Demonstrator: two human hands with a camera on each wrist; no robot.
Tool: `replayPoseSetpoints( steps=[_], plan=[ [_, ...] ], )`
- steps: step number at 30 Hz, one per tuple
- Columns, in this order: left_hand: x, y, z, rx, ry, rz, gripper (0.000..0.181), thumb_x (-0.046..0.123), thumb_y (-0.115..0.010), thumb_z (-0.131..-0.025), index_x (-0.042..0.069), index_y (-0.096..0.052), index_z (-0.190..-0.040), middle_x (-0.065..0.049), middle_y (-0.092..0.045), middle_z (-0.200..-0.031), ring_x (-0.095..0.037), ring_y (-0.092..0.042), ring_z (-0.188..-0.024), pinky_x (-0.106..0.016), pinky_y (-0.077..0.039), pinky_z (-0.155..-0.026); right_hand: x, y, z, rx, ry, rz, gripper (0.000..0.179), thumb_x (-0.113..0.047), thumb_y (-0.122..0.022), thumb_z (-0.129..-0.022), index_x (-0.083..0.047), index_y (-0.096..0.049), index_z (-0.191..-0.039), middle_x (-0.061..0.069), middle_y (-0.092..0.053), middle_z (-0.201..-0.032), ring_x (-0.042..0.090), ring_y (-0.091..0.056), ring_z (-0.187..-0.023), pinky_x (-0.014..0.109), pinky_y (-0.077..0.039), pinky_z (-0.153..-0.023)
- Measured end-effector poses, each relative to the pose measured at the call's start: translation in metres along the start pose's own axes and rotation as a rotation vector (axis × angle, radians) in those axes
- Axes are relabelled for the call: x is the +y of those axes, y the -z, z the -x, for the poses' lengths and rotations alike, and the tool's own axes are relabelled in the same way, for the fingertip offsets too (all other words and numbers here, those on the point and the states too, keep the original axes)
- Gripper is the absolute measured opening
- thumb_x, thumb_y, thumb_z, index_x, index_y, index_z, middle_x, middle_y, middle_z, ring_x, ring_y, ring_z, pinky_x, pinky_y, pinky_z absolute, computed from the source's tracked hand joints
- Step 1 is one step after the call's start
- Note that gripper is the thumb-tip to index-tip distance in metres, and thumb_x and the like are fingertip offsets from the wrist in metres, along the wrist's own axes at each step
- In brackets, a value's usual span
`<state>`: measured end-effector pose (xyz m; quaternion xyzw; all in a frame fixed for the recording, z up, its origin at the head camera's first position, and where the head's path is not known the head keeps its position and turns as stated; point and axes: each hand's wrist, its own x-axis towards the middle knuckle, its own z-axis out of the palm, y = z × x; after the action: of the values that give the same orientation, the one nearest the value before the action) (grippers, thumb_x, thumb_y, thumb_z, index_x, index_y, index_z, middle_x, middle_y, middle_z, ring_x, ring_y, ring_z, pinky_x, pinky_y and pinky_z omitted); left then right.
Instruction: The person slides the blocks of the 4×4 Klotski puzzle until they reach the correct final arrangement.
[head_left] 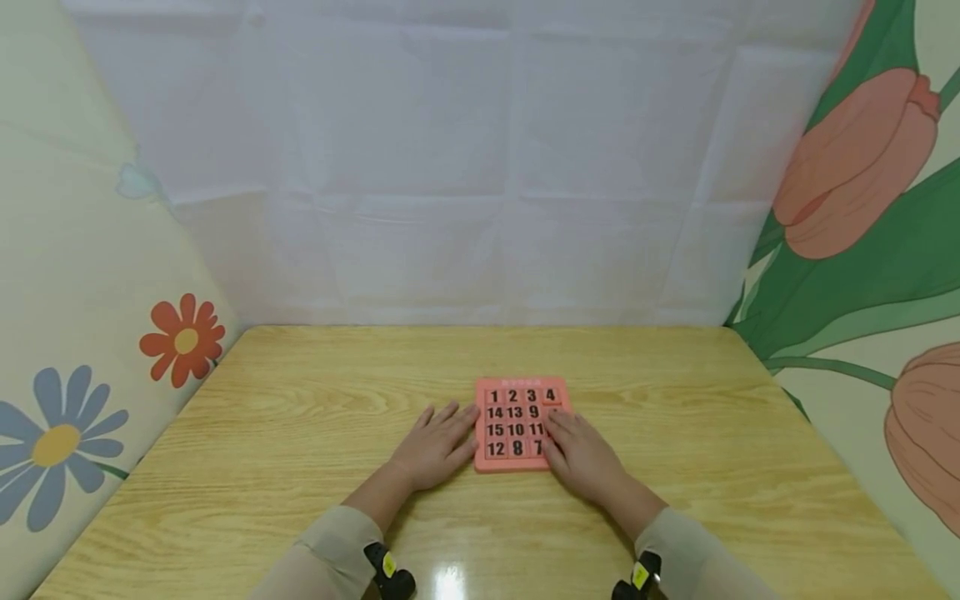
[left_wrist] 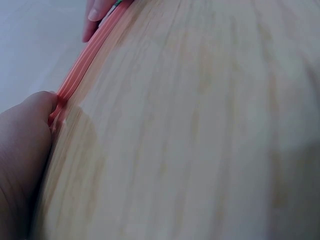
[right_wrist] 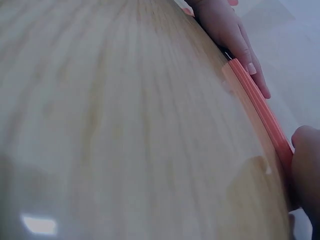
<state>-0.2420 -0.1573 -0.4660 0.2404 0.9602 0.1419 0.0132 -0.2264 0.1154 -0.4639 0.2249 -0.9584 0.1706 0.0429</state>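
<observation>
A pink number slide puzzle (head_left: 517, 467) lies flat on the wooden table, its top row reading 1, 2, 3, 4. My left hand (head_left: 435, 447) rests beside it with extended fingers, the fingertips and thumb at the puzzle's left edge. My right hand (head_left: 585, 458) reaches over the right side, its fairly straight fingers lying on the tiles and hiding part of the right column. In the left wrist view the left thumb (left_wrist: 42, 107) meets a corner of the pink frame (left_wrist: 87, 60). The right wrist view shows the frame's near side (right_wrist: 260, 107) between both hands.
The wooden table (head_left: 300, 400) reaches back to a hanging white cloth (head_left: 420, 167). Flower-printed panels stand along the left (head_left: 60, 250) and right (head_left: 847, 333) sides. A black wrist strap (head_left: 390, 571) is on each sleeve.
</observation>
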Motion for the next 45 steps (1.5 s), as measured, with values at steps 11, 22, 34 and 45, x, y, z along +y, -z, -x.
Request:
replayPoseSetpoints(
  steps=[11,22,34,45],
  plan=[
    [0.001,-0.001,-0.001,-0.005,-0.003,-0.005,0.06,0.046,-0.035,-0.104,0.014,-0.03,-0.155,-0.003,-0.032,-0.16,-0.03,-0.021,-0.152,-0.054,-0.008,-0.124,0.004,0.0,-0.006,0.003,-0.007,-0.008,0.049,-0.032,-0.045,-0.103,-0.002,-0.052,-0.141,0.014,-0.047,-0.15,0.03,-0.042,-0.142,0.047,-0.026,-0.122],
    [0.003,-0.001,0.001,0.012,-0.017,0.013,0.059,0.044,-0.038,-0.104,0.013,-0.032,-0.154,-0.004,-0.034,-0.16,-0.031,-0.023,-0.151,-0.055,-0.009,-0.124,0.003,-0.001,-0.005,0.005,-0.026,-0.031,0.049,-0.033,-0.046,-0.103,-0.003,-0.052,-0.141,0.014,-0.046,-0.151,0.032,-0.04,-0.142,0.048,-0.026,-0.122],
    [0.002,0.001,0.0,0.002,-0.015,0.003,0.059,0.044,-0.036,-0.105,0.013,-0.031,-0.154,-0.004,-0.033,-0.16,-0.031,-0.022,-0.151,-0.056,-0.009,-0.124,-0.003,0.003,0.02,0.014,0.038,-0.034,0.048,-0.032,-0.049,-0.102,-0.005,-0.052,-0.141,0.011,-0.045,-0.152,0.028,-0.04,-0.143,0.048,-0.025,-0.122],
    [0.002,0.002,0.001,0.004,-0.016,0.003,0.059,0.044,-0.037,-0.105,0.012,-0.031,-0.154,-0.005,-0.033,-0.16,-0.032,-0.023,-0.151,-0.056,-0.01,-0.124,-0.001,0.001,0.045,0.005,0.072,-0.034,0.048,-0.031,-0.05,-0.101,-0.004,-0.052,-0.14,0.01,-0.047,-0.151,0.028,-0.042,-0.141,0.048,-0.027,-0.121]
  ],
)
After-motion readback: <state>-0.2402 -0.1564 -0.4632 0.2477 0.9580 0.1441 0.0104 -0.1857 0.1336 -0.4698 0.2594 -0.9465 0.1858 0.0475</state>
